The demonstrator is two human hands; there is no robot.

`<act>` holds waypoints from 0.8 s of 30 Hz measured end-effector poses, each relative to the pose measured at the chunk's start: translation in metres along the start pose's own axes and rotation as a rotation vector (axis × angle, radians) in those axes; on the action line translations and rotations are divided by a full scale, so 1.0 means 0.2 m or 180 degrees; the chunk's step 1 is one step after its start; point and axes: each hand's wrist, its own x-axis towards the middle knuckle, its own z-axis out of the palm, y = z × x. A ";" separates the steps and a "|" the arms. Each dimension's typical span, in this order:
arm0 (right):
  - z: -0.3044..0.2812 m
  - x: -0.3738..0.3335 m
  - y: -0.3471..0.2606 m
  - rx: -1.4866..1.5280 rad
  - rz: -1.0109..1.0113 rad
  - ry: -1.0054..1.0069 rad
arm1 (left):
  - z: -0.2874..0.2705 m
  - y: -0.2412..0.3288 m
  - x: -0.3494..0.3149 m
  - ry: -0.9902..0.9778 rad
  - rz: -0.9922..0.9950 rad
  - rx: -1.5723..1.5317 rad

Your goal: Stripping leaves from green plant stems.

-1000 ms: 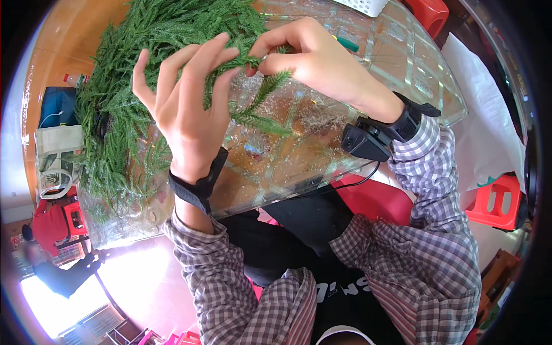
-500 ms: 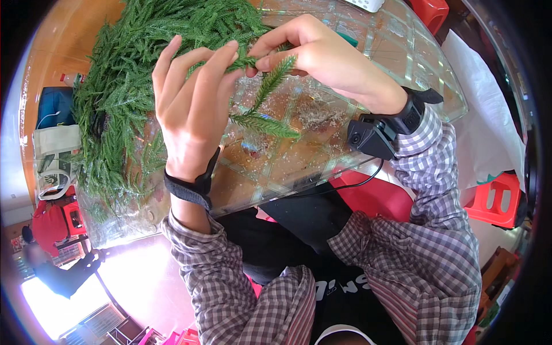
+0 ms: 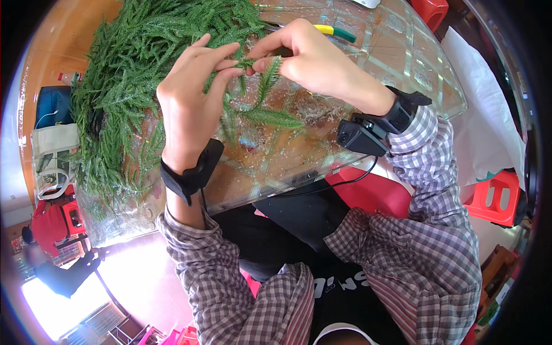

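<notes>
Above the table, a green artificial pine sprig [image 3: 265, 86] hangs with its needled twigs pointing down and to the right. My left hand [image 3: 192, 95] pinches its stem between thumb and fingers from the left side. Opposite it, the thumb and forefinger of my right hand [image 3: 313, 60] are closed on the same stem, the two sets of fingertips almost touching. What exactly lies between the fingertips is partly hidden. Beyond my right hand lie pliers [image 3: 336, 33] with yellow and green handles, their jaws mostly behind the hand.
A large heap of pine sprigs [image 3: 121, 86] covers the table's left and far side. Pale crumbs [image 3: 319, 109] litter the glossy table cover [image 3: 397, 63]. A white sheet [image 3: 477, 98] hangs at the right, above a red stool [image 3: 494, 198]. A black wrist camera [image 3: 359, 135] trails a cable.
My left hand has turned, and its spread fingers have come together on the stem. My right hand has shifted slightly left, uncovering the pliers' handles. The sprig's lower twigs have swung a little.
</notes>
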 end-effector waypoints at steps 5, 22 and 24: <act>-0.01 0.04 0.03 0.0025 -0.0113 0.0238 | 0.00 0.02 -0.01 -0.0008 0.0050 0.0431; -0.04 0.00 0.01 0.0198 -0.0593 -0.0002 | -0.01 0.01 -0.04 0.0336 -0.0172 0.1221; -0.04 0.01 0.02 0.0208 -0.0664 0.0072 | -0.01 0.02 -0.04 0.0299 -0.0098 0.1340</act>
